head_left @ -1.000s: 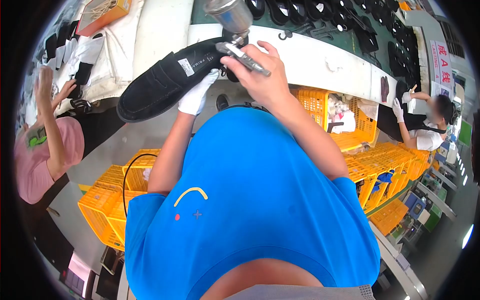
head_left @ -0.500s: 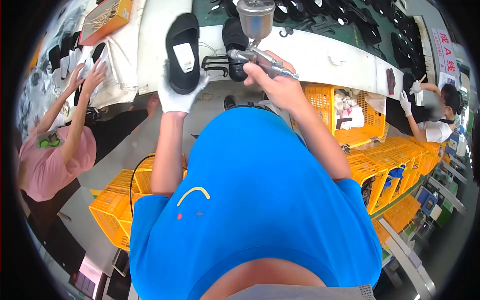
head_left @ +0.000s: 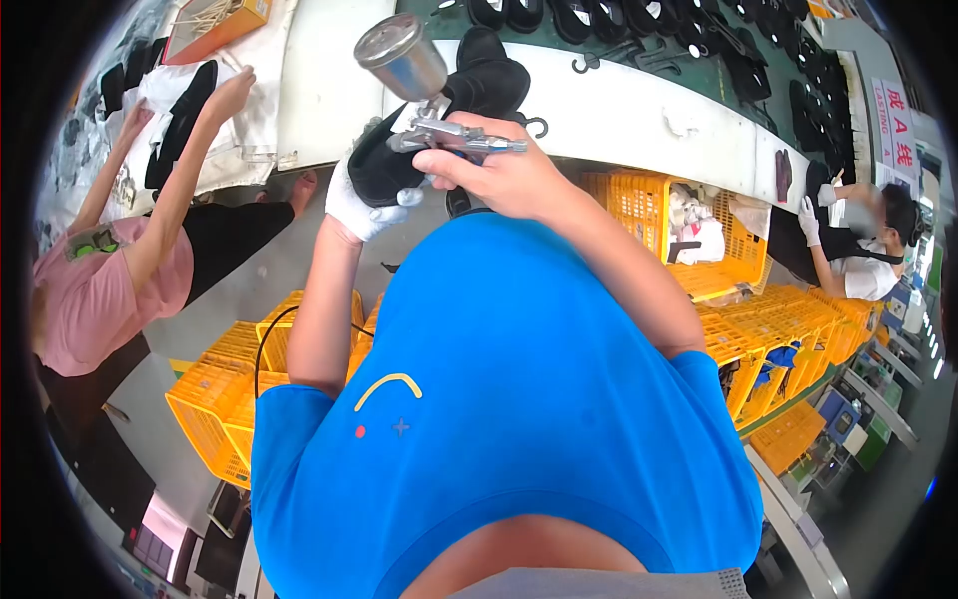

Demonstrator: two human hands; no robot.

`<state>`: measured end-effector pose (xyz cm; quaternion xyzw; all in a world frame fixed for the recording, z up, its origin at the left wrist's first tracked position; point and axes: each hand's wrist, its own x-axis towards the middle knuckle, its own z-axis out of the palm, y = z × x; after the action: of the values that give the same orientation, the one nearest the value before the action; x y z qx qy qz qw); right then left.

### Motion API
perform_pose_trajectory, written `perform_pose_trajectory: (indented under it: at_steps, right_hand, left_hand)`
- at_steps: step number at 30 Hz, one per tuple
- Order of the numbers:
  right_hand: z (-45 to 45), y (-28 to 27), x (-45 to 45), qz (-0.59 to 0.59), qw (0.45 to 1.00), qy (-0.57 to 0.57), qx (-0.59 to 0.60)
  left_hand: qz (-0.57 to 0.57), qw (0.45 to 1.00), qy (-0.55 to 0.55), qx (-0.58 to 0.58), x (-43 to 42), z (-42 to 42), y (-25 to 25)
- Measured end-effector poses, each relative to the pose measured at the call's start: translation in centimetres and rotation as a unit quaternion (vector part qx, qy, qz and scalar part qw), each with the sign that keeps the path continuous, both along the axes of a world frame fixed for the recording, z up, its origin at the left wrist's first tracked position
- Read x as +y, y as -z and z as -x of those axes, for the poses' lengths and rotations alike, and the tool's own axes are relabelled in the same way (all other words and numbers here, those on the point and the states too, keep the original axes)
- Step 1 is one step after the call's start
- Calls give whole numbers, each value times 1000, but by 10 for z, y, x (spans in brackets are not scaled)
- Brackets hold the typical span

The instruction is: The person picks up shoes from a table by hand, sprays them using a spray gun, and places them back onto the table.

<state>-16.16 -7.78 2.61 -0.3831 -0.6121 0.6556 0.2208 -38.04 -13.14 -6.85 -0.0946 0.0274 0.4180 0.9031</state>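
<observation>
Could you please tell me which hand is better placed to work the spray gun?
Probably the right: the bare right hand holds the spray gun close to the black shoe, while the gloved left hand is occupied holding that shoe.

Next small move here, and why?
Probably a slight turn of the black shoe with the gloved left hand: that hand holds it, while the spray gun in the right hand hides part of it in this view.

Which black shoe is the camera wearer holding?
The black shoe partly behind the silver metal spray gun, gripped by the white-gloved left hand; black shoes on the green surface lie unheld.
</observation>
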Motion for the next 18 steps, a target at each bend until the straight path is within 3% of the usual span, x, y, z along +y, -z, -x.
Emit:
perform_pose_trajectory:
  at_steps: [2,5,8,12,14,16,17,18]
  right_hand:
    - [3,-5,-1,2,999,-22,-24]
    - [5,-15,0,22,998,-40,-44]
    - [5,-10,2,12,998,-42,-42]
    - [3,-11,3,15,998,-36,-48]
    - [-1,-12,3,7,998,-33,-45]
    - [-13,-3,2,-46,998,4,-44]
    - [-19,-3,-2,-50,998,36,-31]
    - [-26,3,-5,-62,995,68,-40]
  left_hand:
    - [8,999,-23,39,-2,-2,-1]
    - [44,964,-92,245,-4,-5,-6]
    - [-5,983,-57,174,-2,-2,1]
    - [-26,970,-65,234,1,0,6]
    - [32,990,-49,128,6,0,2]
    - [96,964,-51,241,0,-7,-16]
    - [-12,943,-96,319,-2,-11,13]
    - [17,917,-106,383,-10,-6,31]
